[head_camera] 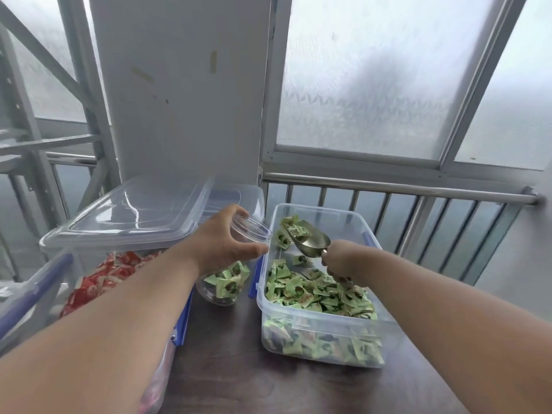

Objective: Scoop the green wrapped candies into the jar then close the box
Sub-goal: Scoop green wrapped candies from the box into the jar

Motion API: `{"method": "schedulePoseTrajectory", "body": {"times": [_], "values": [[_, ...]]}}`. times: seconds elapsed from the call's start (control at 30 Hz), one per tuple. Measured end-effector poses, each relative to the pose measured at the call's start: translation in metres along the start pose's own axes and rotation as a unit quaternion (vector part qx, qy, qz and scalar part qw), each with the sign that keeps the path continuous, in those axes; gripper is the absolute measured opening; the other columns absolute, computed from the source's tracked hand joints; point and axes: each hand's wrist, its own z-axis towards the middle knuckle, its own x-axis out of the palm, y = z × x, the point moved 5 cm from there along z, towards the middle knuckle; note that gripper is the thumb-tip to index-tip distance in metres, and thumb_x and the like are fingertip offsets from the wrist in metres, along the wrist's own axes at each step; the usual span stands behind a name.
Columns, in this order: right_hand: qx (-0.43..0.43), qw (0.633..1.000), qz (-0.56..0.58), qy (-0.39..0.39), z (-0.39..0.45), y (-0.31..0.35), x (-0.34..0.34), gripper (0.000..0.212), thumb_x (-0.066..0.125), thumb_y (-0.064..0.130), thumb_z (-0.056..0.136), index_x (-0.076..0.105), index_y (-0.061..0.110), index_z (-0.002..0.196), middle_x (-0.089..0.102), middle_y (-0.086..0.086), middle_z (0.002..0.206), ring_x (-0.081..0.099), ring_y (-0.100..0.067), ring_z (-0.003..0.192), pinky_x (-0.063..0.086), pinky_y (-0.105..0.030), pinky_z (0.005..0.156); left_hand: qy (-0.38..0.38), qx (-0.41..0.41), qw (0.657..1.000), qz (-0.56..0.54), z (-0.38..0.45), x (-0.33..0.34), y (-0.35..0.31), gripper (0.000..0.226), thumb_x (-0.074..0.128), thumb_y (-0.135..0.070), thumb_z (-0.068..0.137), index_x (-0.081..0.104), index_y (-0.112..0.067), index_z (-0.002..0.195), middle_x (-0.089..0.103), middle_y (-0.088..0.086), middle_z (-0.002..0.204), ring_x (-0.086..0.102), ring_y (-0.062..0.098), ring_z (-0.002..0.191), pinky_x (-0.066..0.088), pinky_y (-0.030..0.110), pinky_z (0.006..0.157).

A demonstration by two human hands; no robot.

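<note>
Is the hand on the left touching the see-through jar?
Touching. The head view shows the left hand wrapped around the top of the jar, fingers curled over its rim and thumb pressed against its side.

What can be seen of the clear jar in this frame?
The jar is round, of clear plastic by its look, with a wide threaded mouth and no lid on it. It stands on the dark table between the two boxes, leaning toward the box of green candies. The left hand grips it around the neck. Green wrapped candies fill only its lower part. The metal scoop sits just right of its mouth, apart from it.
</note>
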Motion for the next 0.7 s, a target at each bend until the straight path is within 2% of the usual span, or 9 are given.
{"method": "schedulePoseTrajectory", "body": {"times": [0.1,0.2,0.27,0.4,0.47,0.57,0.7], "values": [[-0.010,1.000,0.017,-0.024,0.007,-0.009,-0.010,0.037,0.043,0.016,0.105,0.063,-0.004,0.128,0.063,-0.017,0.098,0.060,-0.027,0.082,0.050,-0.032,0.063,0.001,0.003,1.000,0.000,-0.002,-0.001,-0.003,0.079,0.093,-0.049,0.077,0.050,-0.033,0.141,0.057,-0.023,0.114,0.058,-0.007,0.098,0.042,0.009,0.069],[-0.039,0.998,0.021,-0.036,-0.003,-0.006,-0.024,0.036,0.042,0.018,0.106,0.063,-0.004,0.125,0.061,-0.017,0.097,0.057,-0.027,0.074,0.050,-0.034,0.064,-0.001,0.008,1.000,-0.001,-0.002,-0.001,-0.003,0.080,0.093,-0.051,0.076,0.050,-0.033,0.141,0.057,-0.023,0.115,0.058,-0.007,0.101,0.043,0.009,0.071],[-0.061,0.997,0.019,-0.049,-0.014,-0.004,-0.035,0.036,0.042,0.021,0.107,0.064,-0.001,0.123,0.060,-0.015,0.095,0.056,-0.027,0.076,0.050,-0.035,0.065,-0.006,0.010,1.000,-0.002,-0.002,-0.001,-0.004,0.081,0.093,-0.052,0.075,0.051,-0.033,0.141,0.059,-0.022,0.117,0.059,-0.005,0.103,0.044,0.012,0.074],[-0.096,0.994,0.037,-0.035,-0.030,0.000,-0.046,0.031,0.044,0.022,0.109,0.070,0.004,0.108,0.053,-0.001,0.068,0.042,-0.013,0.053,0.035,-0.025,0.049,-0.004,0.009,1.000,-0.010,-0.002,-0.001,-0.004,0.083,0.093,-0.053,0.074,0.050,-0.033,0.142,0.059,-0.019,0.118,0.059,-0.002,0.106,0.045,0.015,0.076],[-0.115,0.992,0.055,-0.027,-0.037,0.005,-0.051,0.032,0.049,0.030,0.109,0.073,0.014,0.094,0.053,0.002,0.062,0.041,-0.012,0.051,0.033,-0.025,0.049,-0.001,0.005,1.000,-0.009,-0.002,0.000,-0.003,0.082,0.093,-0.051,0.076,0.049,-0.033,0.143,0.059,-0.019,0.117,0.059,-0.002,0.104,0.045,0.014,0.075],[-0.176,0.983,-0.011,-0.040,-0.048,0.023,-0.063,0.034,0.052,0.041,0.106,0.075,0.020,0.091,0.061,0.003,0.069,0.050,-0.013,0.061,0.041,-0.028,0.058,0.006,-0.004,1.000,-0.015,-0.002,0.000,-0.002,0.084,0.092,-0.052,0.076,0.047,-0.032,0.144,0.062,-0.015,0.114,0.062,0.001,0.101,0.047,0.016,0.073],[-0.243,0.960,-0.125,-0.058,-0.057,0.050,-0.076,0.030,0.048,0.038,0.108,0.073,0.021,0.107,0.063,0.006,0.087,0.056,-0.013,0.077,0.044,-0.030,0.069,0.011,-0.009,1.000,-0.009,-0.002,0.000,-0.002,0.097,0.091,-0.055,0.077,0.039,-0.029,0.155,0.055,-0.020,0.107,0.056,-0.004,0.095,0.043,0.014,0.071]]}}
